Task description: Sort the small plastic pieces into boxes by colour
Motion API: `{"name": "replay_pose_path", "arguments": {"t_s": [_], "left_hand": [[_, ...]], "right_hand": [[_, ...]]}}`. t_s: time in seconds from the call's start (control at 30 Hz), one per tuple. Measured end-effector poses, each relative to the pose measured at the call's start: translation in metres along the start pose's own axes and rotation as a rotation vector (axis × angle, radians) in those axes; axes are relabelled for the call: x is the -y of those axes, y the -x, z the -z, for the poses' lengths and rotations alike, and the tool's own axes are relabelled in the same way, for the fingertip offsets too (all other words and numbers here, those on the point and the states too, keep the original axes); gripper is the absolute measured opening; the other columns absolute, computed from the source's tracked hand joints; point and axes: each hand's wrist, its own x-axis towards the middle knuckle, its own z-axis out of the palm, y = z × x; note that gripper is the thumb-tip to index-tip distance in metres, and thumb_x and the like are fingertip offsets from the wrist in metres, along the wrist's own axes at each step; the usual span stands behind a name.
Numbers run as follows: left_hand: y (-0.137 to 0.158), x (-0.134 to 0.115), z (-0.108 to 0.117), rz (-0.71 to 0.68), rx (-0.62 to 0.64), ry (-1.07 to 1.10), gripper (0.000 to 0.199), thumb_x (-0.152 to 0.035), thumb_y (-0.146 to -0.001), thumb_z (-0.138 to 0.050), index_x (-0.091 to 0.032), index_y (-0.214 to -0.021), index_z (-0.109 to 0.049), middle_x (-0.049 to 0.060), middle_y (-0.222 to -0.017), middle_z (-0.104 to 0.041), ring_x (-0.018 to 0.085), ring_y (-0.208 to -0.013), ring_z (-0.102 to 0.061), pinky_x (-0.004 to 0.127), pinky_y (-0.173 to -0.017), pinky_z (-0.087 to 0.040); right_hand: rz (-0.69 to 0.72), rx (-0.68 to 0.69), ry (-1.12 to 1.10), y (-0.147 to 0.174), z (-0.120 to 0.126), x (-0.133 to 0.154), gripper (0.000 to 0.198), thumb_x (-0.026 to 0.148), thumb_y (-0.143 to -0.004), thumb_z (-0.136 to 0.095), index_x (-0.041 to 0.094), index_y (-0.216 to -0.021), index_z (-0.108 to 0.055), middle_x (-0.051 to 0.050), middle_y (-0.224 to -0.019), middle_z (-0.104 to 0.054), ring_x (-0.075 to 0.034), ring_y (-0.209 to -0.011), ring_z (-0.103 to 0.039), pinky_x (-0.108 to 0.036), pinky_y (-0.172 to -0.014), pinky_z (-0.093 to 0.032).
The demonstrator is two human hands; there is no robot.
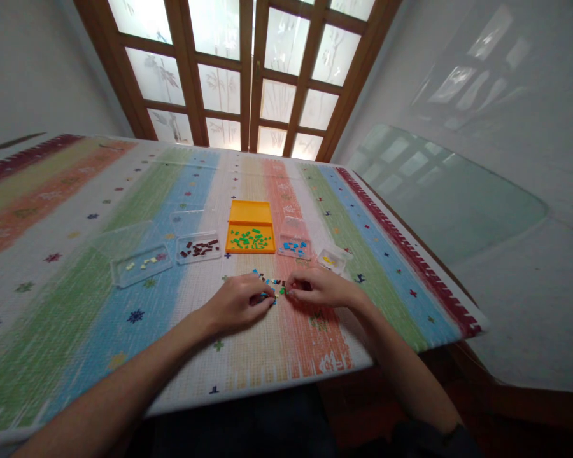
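- The left hand (241, 300) rests on the tablecloth (191, 375), thumb and fingers curled in at the near edge of the loose brick-like pieces; whether anything is pinched there, I cannot tell.
- The right hand (318, 286) faces it, fingertips bent down beside a green piece (282, 291); its grip is hidden too — touching or holding, I cannot say.
- The loose brick-like pieces (277, 281), blue, brown, green and pale, lie scattered on the cloth between the hands. They look like hard plastic: probably very light, stiff, rather slick and not fragile. Best taken by two opposite sides, between thumb tip and fingertip — a hard squeeze might flick one away.
- Beyond them sit the clear box of pale pieces (141, 280) at far left and the clear box of yellow pieces (344, 257) at far right.
- Further in are the clear box of brown pieces (198, 259) and the clear box of blue pieces (293, 256). All these thin-walled boxes would likely slide if bumped; rims suit a hold.
- Between those two, the orange case (251, 210) lies open with green pieces (252, 240) inside.
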Motion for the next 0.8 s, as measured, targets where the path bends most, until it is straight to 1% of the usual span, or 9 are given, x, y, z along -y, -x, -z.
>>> {"name": "replay_pose_path", "arguments": {"t_s": [0.1, 0.17, 0.23, 0.33, 0.5, 0.67, 0.8], "left_hand": [[-0.004, -0.001, -0.01, -0.11, -0.019, -0.054, 0.018, -0.019, -0.097, -0.057, -0.017, -0.088, -0.073, 0.003, -0.072, -0.065, 0.017, -0.072, -0.053, 0.03, -0.068, -0.04], [-0.007, -0.001, -0.013, -0.155, 0.001, -0.09, 0.019, -0.019, -0.098, -0.057, -0.017, -0.087, -0.073, 0.004, -0.073, -0.064, 0.018, -0.075, -0.052, 0.031, -0.071, -0.041], [-0.008, 0.001, -0.015, -0.18, 0.018, -0.125, 0.02, -0.02, -0.099, -0.057, -0.017, -0.087, -0.073, 0.004, -0.075, -0.063, 0.019, -0.076, -0.051, 0.032, -0.072, -0.041], [-0.008, 0.003, -0.012, -0.167, 0.03, -0.157, 0.018, -0.023, -0.098, -0.059, -0.017, -0.089, -0.073, 0.004, -0.075, -0.062, 0.019, -0.076, -0.051, 0.033, -0.071, -0.041], [-0.005, 0.004, -0.001, -0.097, 0.041, -0.189, 0.015, -0.023, -0.095, -0.06, -0.017, -0.087, -0.071, 0.004, -0.075, -0.061, 0.019, -0.075, -0.051, 0.033, -0.071, -0.041], [-0.004, 0.004, 0.009, -0.093, 0.024, -0.164, 0.013, -0.019, -0.091, -0.058, -0.017, -0.09, -0.071, 0.005, -0.078, -0.063, 0.02, -0.077, -0.051, 0.035, -0.073, -0.042], [-0.003, 0.005, 0.013, -0.093, 0.001, -0.14, 0.016, -0.019, -0.088, -0.056, -0.016, -0.092, -0.071, 0.004, -0.074, -0.061, 0.02, -0.076, -0.05, 0.034, -0.071, -0.042]], "right_hand": [[-0.032, 0.092, -0.016, 0.004, -0.005, 0.002, 0.016, 0.023, -0.093, -0.057, 0.015, -0.091, -0.07, 0.001, -0.07, -0.061, -0.012, -0.062, -0.05, -0.024, -0.06, -0.034], [-0.041, 0.102, -0.012, 0.004, -0.007, 0.003, 0.016, 0.023, -0.092, -0.057, 0.015, -0.09, -0.071, 0.001, -0.068, -0.06, -0.012, -0.06, -0.049, -0.024, -0.06, -0.033], [-0.051, 0.081, -0.002, 0.003, -0.008, 0.002, 0.019, 0.024, -0.093, -0.058, 0.014, -0.091, -0.073, 0.001, -0.068, -0.061, -0.012, -0.06, -0.05, -0.025, -0.06, -0.034], [-0.062, 0.035, 0.03, 0.002, -0.009, 0.001, 0.021, 0.026, -0.094, -0.058, 0.014, -0.093, -0.075, -0.001, -0.07, -0.065, -0.012, -0.06, -0.052, -0.025, -0.06, -0.034], [-0.055, -0.017, 0.087, 0.001, -0.008, 0.001, 0.02, 0.022, -0.093, -0.057, 0.016, -0.095, -0.076, -0.004, -0.079, -0.072, -0.014, -0.068, -0.059, -0.026, -0.065, -0.038], [-0.048, -0.084, 0.124, 0.003, -0.008, 0.001, 0.018, 0.02, -0.09, -0.059, 0.017, -0.102, -0.072, 0.0, -0.073, -0.068, -0.013, -0.063, -0.055, -0.025, -0.064, -0.038], [-0.018, -0.086, 0.122, 0.005, -0.008, 0.003, 0.028, 0.022, -0.087, -0.063, 0.015, -0.113, -0.071, -0.001, -0.076, -0.069, -0.013, -0.064, -0.055, -0.024, -0.064, -0.038]]}}
